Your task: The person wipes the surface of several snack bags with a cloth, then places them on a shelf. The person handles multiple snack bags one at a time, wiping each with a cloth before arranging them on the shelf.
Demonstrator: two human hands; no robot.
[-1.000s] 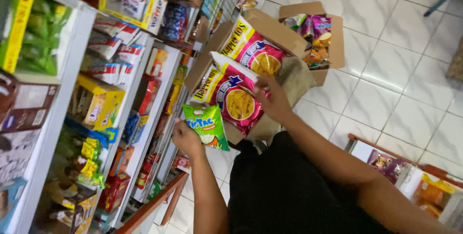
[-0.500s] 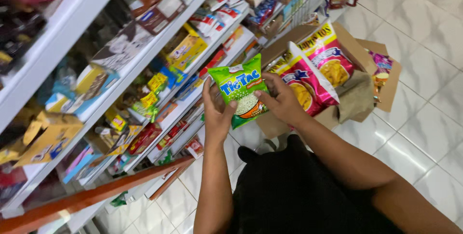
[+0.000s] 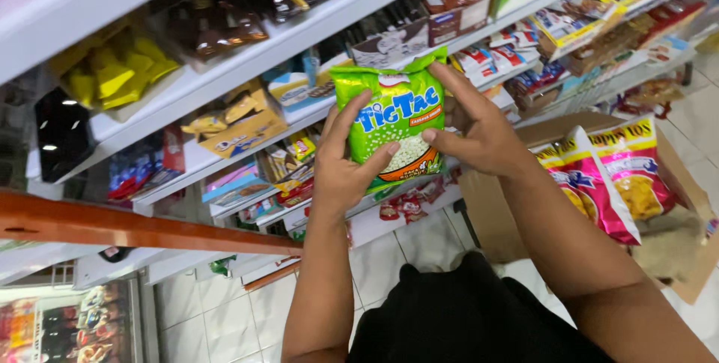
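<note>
Holding a green snack bag (image 3: 391, 125) before white shelves (image 3: 225, 71) — left hand (image 3: 346, 165), right hand (image 3: 479, 132), fingers pinching its sides.

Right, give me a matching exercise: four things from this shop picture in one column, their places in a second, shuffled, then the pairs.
Things
1. green plastic snack bag
2. pink and yellow snack bags
3. yellow crinkled packets
4. orange wooden rail

Places
A. on an upper shelf, far left
B. gripped between both hands, left hand and right hand
C. standing in the brown cardboard box on the floor
D. running below the shelves, lower left

Pairs: 1-B, 2-C, 3-A, 4-D
</note>
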